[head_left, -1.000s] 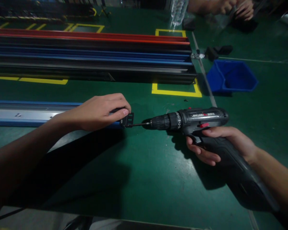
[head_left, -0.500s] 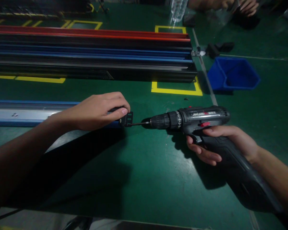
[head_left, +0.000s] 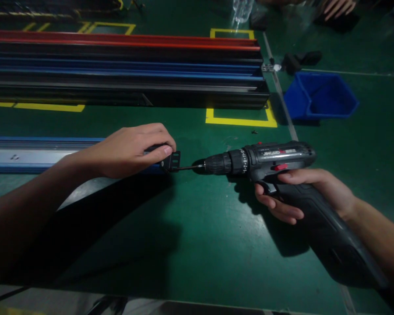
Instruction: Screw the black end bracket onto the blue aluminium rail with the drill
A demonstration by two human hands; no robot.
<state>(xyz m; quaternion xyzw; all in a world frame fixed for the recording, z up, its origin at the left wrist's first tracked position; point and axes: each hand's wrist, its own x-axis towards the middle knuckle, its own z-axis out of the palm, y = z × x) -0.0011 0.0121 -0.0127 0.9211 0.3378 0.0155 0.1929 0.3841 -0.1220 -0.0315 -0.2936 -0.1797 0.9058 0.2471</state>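
My right hand [head_left: 282,201] is wrapped around the handle of a black cordless drill [head_left: 282,155] with red switches. Its long thin bit [head_left: 187,168] points left and reaches a black slotted bracket [head_left: 175,161] at the end of a blue and silver metal profile [head_left: 33,157]. My left hand [head_left: 138,148] lies over that end of the profile, thumb and fingers closed on the black end piece. The hand covers part of the end piece, and where exactly the bit's tip sits I cannot make out.
Red, blue and black profiles [head_left: 124,72] lie side by side behind. A blue bin [head_left: 335,98] stands at the right, near black blocks [head_left: 302,60]. Small dark screws [head_left: 255,131] lie behind the drill. Another person's hand [head_left: 339,8] shows at the top right.
The view has shifted slightly, so the background sits a little higher. My hands, the drill and the bracket keep nearly the same positions. The other person's hands have moved.
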